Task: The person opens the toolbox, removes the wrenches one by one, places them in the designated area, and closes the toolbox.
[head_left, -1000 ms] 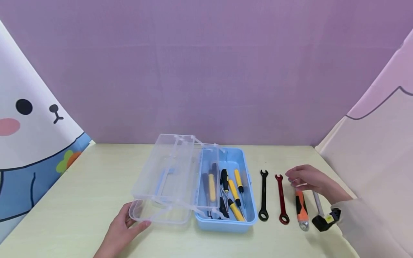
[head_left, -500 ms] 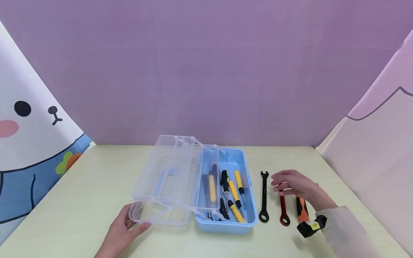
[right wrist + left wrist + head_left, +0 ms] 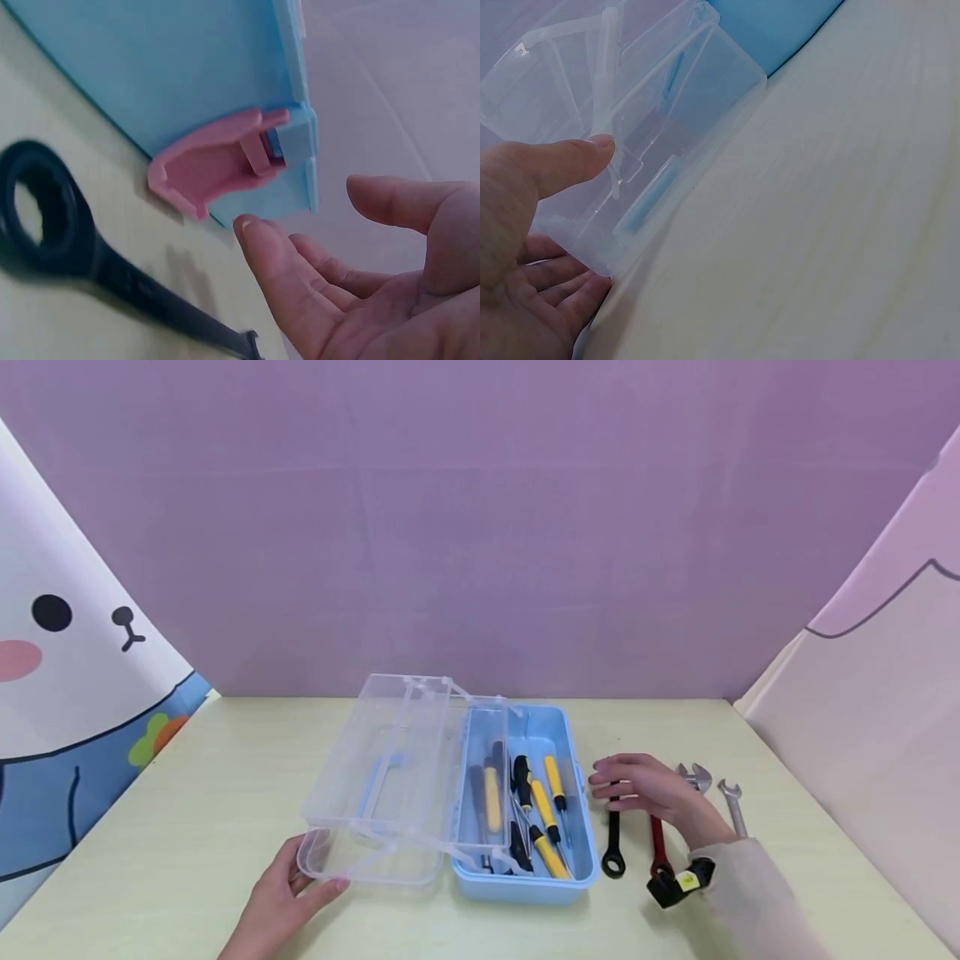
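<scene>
A light-blue toolbox (image 3: 517,889) with a clear lid (image 3: 390,752) swung out to the left stands mid-table. At the lid's near left corner my left hand (image 3: 281,897) holds the edge, thumb on one side and fingers on the other in the left wrist view. Several screwdrivers (image 3: 543,806) with yellow or black handles lie inside the box. My right hand (image 3: 645,785) hovers over the upper part of a black combination wrench (image 3: 613,852), thumb and fingers apart and holding nothing. The wrench's ring end shows large in the right wrist view.
Right of the black wrench lie a red wrench (image 3: 658,847), an adjustable wrench (image 3: 695,777) and a silver wrench (image 3: 732,802), partly behind my right arm. A pink latch (image 3: 217,161) sits on the box's right side. A purple cloth (image 3: 480,543) rises behind the table.
My right hand has moved left, from over the adjustable wrench past the red wrench to the black one, uncovering the silver wrench. The left hand and toolbox stay nearly still.
</scene>
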`<state>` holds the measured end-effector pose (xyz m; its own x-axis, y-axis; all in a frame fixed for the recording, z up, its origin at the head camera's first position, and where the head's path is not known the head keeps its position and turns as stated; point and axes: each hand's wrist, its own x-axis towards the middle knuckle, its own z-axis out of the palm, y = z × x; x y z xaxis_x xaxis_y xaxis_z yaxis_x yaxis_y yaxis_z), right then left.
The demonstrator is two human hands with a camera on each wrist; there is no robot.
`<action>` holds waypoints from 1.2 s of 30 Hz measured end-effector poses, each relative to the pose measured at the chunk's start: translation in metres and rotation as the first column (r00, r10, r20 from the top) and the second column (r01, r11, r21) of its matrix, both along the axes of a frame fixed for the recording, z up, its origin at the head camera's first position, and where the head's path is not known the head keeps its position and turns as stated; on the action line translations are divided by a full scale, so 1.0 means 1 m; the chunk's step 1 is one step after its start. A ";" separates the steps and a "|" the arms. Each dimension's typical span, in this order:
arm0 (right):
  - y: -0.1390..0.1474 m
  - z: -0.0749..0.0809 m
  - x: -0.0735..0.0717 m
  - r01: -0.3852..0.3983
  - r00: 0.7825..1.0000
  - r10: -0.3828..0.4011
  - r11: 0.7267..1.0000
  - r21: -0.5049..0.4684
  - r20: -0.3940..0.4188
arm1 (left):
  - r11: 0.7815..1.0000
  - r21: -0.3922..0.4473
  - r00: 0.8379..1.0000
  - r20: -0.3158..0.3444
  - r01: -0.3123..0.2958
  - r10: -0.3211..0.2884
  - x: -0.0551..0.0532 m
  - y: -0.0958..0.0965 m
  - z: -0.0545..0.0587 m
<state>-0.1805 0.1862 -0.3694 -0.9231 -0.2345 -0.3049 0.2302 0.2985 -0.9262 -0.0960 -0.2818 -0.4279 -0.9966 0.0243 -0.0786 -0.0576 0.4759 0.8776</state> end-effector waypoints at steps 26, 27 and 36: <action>-0.016 -0.023 -0.006 -0.030 0.999 0.035 0.991 -0.134 0.034 | 1.000 0.011 1.000 0.004 0.005 -0.005 0.002 0.003 0.001; -0.015 -0.024 -0.006 -0.039 0.998 0.044 0.990 -0.136 0.035 | 1.000 0.010 1.000 -0.001 0.004 -0.004 0.002 0.003 0.001; -0.019 -0.021 -0.008 -0.054 0.998 0.055 0.994 -0.098 0.012 | 1.000 0.003 0.999 0.044 0.020 -0.020 0.000 0.000 0.003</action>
<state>-0.1882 0.1675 -0.3909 -0.9039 -0.3134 -0.2912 0.2295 0.2193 -0.9483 -0.0958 -0.2823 -0.4247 -0.9915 0.0447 -0.1219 -0.0862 0.4755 0.8755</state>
